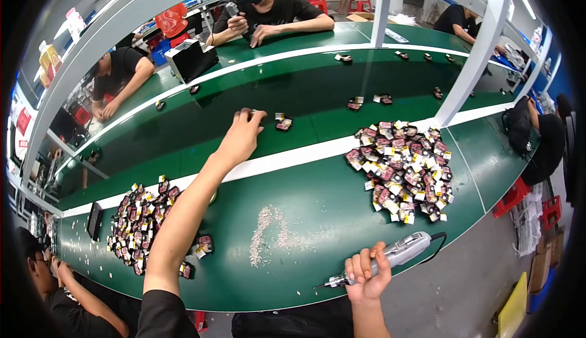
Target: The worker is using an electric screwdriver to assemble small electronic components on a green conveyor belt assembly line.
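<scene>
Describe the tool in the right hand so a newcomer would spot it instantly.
Start at the green workbench, near edge. The right hand grips a grey electric screwdriver there. Unlike the small pink-and-white parts heaped above it, it is long, slim and trails a black cord.

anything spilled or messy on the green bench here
Yes: a loose scatter of tiny pale bits lies on the green bench, between the two heaps of small parts, just beyond the power screwdriver in the right hand.
</scene>
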Tool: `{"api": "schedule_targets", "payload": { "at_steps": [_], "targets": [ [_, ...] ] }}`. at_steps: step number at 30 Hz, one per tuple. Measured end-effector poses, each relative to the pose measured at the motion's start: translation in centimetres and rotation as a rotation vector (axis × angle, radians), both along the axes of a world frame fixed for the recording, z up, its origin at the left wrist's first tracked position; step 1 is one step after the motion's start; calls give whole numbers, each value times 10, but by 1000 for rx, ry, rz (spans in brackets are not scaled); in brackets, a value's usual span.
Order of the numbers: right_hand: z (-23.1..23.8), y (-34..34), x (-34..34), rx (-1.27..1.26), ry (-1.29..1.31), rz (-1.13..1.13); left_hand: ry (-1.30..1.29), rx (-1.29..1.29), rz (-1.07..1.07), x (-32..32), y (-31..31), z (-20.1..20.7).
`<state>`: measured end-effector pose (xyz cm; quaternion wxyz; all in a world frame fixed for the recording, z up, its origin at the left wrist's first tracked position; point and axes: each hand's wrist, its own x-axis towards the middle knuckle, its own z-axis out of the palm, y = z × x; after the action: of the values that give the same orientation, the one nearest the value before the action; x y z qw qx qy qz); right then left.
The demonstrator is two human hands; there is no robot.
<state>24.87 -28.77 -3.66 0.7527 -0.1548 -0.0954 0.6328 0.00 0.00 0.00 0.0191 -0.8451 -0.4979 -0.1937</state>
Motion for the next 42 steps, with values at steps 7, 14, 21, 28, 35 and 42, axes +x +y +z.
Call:
{"api": "schedule_targets", "payload": {
  "at_steps": [7, 14, 21, 28, 35, 42],
  "targets": [
    [3, -8, 9, 26, 64, 63, 132, 30, -57, 70, 14, -25],
    [0, -5, 12, 15, 57, 68, -241, -49, -405, 209, -41, 13],
    [5, -9, 8, 75, 94, 90, -133, -91, -592, 279, -97, 29],
    [1, -14, 14, 57, 101, 95, -384, -180, -634, 182, -168, 84],
    [6, -1, -1, 54, 29, 70, -697, 592, -505, 41, -251, 205],
    [14, -1, 1, 37, -8, -71, -738, 711, -342, -40, -250, 227]
  ]
}}
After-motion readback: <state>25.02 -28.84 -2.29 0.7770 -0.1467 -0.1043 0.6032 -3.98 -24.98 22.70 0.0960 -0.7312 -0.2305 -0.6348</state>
